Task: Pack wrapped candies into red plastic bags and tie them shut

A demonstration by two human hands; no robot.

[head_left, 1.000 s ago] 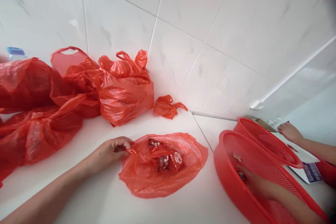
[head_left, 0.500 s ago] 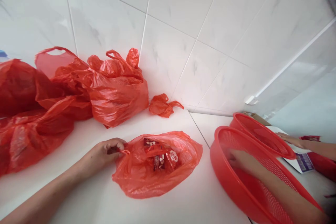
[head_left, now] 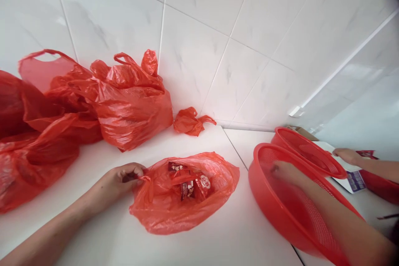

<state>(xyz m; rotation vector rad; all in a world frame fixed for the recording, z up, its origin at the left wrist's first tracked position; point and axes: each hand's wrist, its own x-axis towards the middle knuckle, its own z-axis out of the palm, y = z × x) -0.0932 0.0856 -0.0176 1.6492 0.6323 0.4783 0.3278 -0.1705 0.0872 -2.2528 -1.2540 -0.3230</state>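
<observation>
My left hand (head_left: 126, 178) is closed, its thumb and fingers pinching the left rim of a thin red plastic bag (head_left: 168, 218). The bag lies spread on the white table with its mouth facing up. Inside it are several small dark red and white wrapped packets (head_left: 187, 189). Over at the right, my right hand (head_left: 285, 171) is inside a large red mesh basket (head_left: 264, 199), near its far-left wall. Its fingers are curled together and a little blurred; what they hold, if anything, does not show.
Bulky red plastic bags (head_left: 131, 108) stand against the tiled wall at left, with a small crumpled red bag (head_left: 191, 120) beside them. A second red basket (head_left: 308, 153) sits behind mine. Another person's hand (head_left: 347, 156) is beyond it, over a white box (head_left: 355, 181).
My right hand has lifted slightly inside the basket, its fingers curled in. My left hand keeps its pinch on the bag. The other person's hand has lifted a little and curled.
</observation>
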